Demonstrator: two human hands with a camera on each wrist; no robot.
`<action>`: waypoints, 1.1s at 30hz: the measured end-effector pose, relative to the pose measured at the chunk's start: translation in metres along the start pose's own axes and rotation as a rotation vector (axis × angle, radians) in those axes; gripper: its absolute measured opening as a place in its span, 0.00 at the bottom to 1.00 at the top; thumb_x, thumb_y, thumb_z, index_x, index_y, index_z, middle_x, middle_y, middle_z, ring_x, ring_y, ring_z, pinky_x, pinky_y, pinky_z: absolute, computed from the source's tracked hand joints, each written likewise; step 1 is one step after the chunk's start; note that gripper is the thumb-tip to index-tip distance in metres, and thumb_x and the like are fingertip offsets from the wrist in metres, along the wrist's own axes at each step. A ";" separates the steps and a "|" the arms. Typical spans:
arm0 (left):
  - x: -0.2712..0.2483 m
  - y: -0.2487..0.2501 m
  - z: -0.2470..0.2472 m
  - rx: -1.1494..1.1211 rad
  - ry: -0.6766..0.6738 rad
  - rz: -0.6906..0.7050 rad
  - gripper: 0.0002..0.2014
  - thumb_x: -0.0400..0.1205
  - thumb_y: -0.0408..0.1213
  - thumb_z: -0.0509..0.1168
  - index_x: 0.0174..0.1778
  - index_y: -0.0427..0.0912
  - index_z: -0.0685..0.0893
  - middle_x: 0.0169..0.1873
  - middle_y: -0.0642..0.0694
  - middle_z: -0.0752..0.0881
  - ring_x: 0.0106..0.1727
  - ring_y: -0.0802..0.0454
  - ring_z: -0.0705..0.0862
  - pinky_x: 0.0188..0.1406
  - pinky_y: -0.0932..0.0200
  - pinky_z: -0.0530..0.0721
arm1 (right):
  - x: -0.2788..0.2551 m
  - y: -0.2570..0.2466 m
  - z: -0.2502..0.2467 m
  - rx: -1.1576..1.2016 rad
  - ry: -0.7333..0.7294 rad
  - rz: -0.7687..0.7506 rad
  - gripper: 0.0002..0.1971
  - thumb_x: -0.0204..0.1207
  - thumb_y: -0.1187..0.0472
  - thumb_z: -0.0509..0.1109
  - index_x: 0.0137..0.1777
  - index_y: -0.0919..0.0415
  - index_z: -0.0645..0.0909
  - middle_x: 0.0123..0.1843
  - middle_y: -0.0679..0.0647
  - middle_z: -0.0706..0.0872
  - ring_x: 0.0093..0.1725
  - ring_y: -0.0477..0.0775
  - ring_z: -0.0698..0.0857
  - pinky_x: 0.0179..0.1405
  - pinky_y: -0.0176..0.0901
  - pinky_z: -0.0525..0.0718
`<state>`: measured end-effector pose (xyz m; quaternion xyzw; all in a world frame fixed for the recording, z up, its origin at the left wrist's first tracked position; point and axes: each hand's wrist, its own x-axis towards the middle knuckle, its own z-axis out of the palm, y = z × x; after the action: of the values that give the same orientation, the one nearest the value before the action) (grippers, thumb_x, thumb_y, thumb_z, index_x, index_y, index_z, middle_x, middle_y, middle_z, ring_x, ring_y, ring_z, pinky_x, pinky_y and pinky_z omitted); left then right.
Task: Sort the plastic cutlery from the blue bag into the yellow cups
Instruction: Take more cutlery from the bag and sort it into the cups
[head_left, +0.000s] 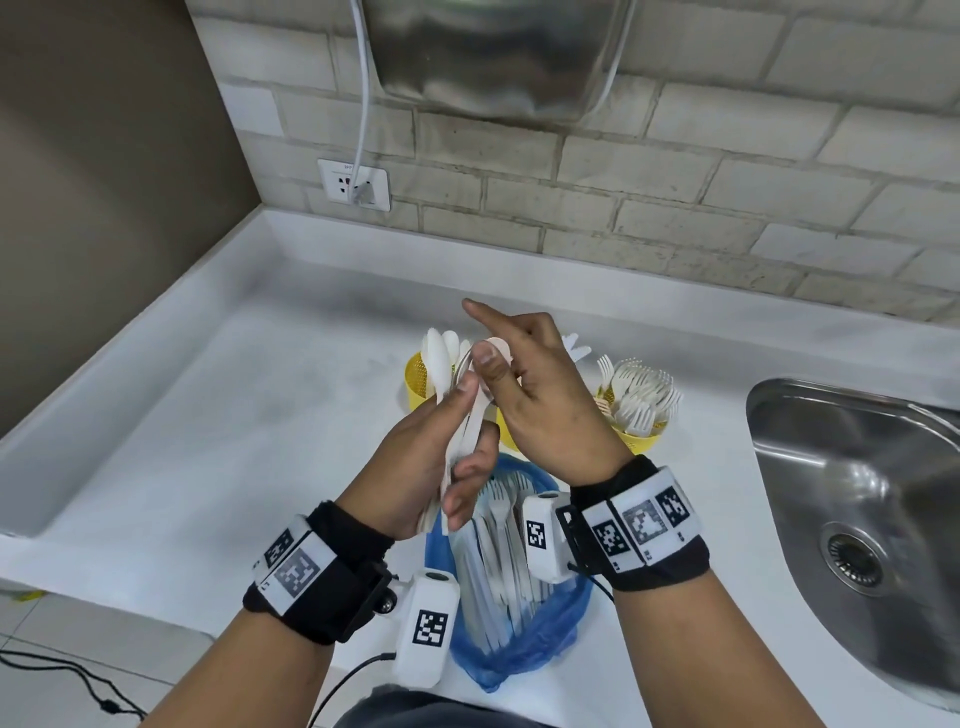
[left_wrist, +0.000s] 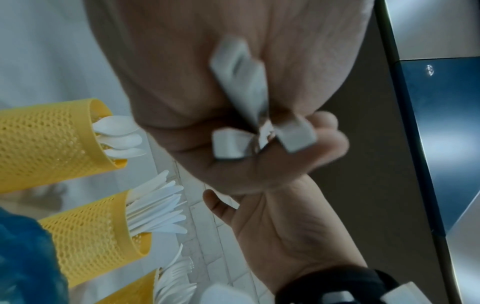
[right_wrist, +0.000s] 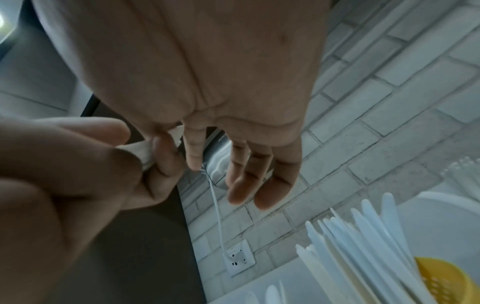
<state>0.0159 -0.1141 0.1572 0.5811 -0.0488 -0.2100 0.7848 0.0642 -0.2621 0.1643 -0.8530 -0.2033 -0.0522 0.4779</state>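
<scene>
The left hand (head_left: 436, 462) holds a small bundle of white plastic cutlery (head_left: 465, 431) upright, fingers and thumb curled round the handles; from the left wrist view the handle ends (left_wrist: 241, 82) stick out of the fist toward the wrist. The right hand (head_left: 540, 400) is just beside it, touching the top of the bundle: its thumb and one finger pinch a spoon bowl (head_left: 496, 351) at the upper end, while the index finger points straight out and the remaining fingers hang loose and nearly straight, as the right wrist view shows (right_wrist: 249, 164).

Beyond both hands stand the yellow cups. The one behind the left hand (head_left: 418, 382) carries spoons (head_left: 439, 353). The one past the right hand, on its outer side (head_left: 636, 439), is packed with forks (head_left: 641, 397). A middle cup (left_wrist: 96, 228) with knives (left_wrist: 158, 207) sits between them, mostly hidden by the right hand in the head view but plain from the left wrist.

Under and between the two wrists, nearer the person, lies the blue bag (head_left: 519, 654), open, with more white cutlery inside (head_left: 498, 551). To the outer side of the right arm is a steel sink (head_left: 857, 519) set in the white counter (head_left: 208, 441)
</scene>
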 end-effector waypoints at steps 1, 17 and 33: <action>-0.001 0.001 0.000 -0.007 0.006 -0.002 0.23 0.89 0.60 0.53 0.57 0.50 0.88 0.23 0.45 0.63 0.14 0.53 0.62 0.15 0.65 0.71 | -0.001 0.000 0.000 0.002 0.033 -0.008 0.23 0.89 0.47 0.62 0.83 0.43 0.72 0.64 0.50 0.73 0.58 0.39 0.79 0.62 0.28 0.78; 0.000 -0.002 0.002 0.432 0.083 0.177 0.12 0.89 0.36 0.64 0.69 0.44 0.76 0.17 0.54 0.79 0.14 0.52 0.69 0.21 0.57 0.77 | -0.009 -0.028 -0.003 -0.027 0.261 -0.121 0.06 0.77 0.61 0.74 0.51 0.56 0.91 0.54 0.48 0.80 0.61 0.56 0.81 0.63 0.46 0.80; 0.001 0.001 -0.007 0.138 -0.059 0.197 0.19 0.89 0.48 0.60 0.33 0.48 0.84 0.16 0.42 0.73 0.08 0.54 0.66 0.14 0.62 0.77 | -0.001 -0.011 -0.007 0.300 0.077 -0.070 0.14 0.83 0.62 0.72 0.67 0.51 0.84 0.55 0.56 0.86 0.45 0.56 0.85 0.52 0.60 0.88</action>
<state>0.0199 -0.1079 0.1555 0.6196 -0.1430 -0.1451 0.7580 0.0599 -0.2630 0.1765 -0.7618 -0.2199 -0.0703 0.6053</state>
